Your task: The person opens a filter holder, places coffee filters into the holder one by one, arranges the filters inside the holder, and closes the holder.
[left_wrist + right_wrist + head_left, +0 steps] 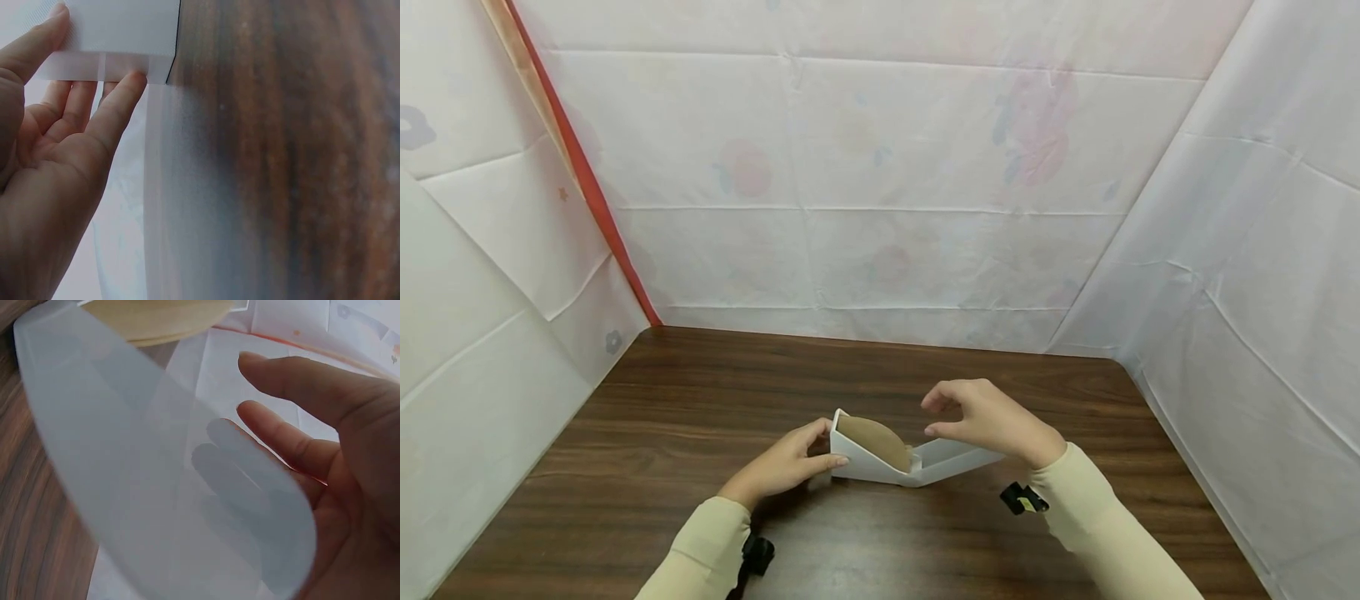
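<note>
A white plastic box [868, 468] stands on the table, its long flap lid [958, 458] folded open to the right. Inside shows a stack of tan, round-edged sheets [874, 440] that look like paper coffee filters. My left hand [782, 461] grips the box's left end, thumb on the near side and fingers at the end wall. In the left wrist view the thumb and index finger touch the box [125, 31]. Over the lid hovers my right hand [988, 421], fingers loosely bent and nothing between them. The right wrist view shows the translucent lid [137, 444] partly hiding its fingers.
The dark wood-grain table [737, 375] spreads around the box. White printed sheets [865, 258] hang behind it and at both sides, with a red strip [587, 179] at the left corner. Black wrist cameras [1024, 498] are strapped to both sleeves.
</note>
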### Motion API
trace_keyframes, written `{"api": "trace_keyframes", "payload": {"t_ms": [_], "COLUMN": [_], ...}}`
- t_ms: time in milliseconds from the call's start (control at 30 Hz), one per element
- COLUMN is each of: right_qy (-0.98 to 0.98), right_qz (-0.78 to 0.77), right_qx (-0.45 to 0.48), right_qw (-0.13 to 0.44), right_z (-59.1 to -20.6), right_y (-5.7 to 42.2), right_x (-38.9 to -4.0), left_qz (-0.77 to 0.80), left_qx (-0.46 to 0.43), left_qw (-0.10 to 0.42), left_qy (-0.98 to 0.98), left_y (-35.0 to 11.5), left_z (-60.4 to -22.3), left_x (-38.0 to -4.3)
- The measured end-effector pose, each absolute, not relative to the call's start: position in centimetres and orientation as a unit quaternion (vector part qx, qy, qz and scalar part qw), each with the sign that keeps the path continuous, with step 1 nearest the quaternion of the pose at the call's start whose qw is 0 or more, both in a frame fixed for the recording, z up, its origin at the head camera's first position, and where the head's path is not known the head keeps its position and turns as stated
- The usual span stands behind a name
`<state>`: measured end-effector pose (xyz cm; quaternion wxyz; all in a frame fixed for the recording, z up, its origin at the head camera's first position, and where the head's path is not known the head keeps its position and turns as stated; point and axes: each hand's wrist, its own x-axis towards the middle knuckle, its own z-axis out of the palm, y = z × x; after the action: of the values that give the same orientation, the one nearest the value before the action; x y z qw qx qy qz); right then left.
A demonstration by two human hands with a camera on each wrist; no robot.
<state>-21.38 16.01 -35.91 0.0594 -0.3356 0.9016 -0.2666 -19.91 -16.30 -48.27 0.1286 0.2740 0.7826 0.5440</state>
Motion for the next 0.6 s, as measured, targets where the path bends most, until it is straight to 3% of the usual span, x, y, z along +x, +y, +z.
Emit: {"api": "trace_keyframes", "payload": {"t_ms": [600], "right_qy": [0.914], "right_qz": [-0.272], "right_qx": [-0.292], "right_qw": [0.072], "right_z": [-35.3], "right_y": [20.4], "right_x": [-20.5], "left_qz": [0.546], "left_qx": [0.275], "left_qw": [0.126], "left_qy": [0.782], "left_y": [-16.2], "left_z": [-48.3], "left_x": [-19.9]}}
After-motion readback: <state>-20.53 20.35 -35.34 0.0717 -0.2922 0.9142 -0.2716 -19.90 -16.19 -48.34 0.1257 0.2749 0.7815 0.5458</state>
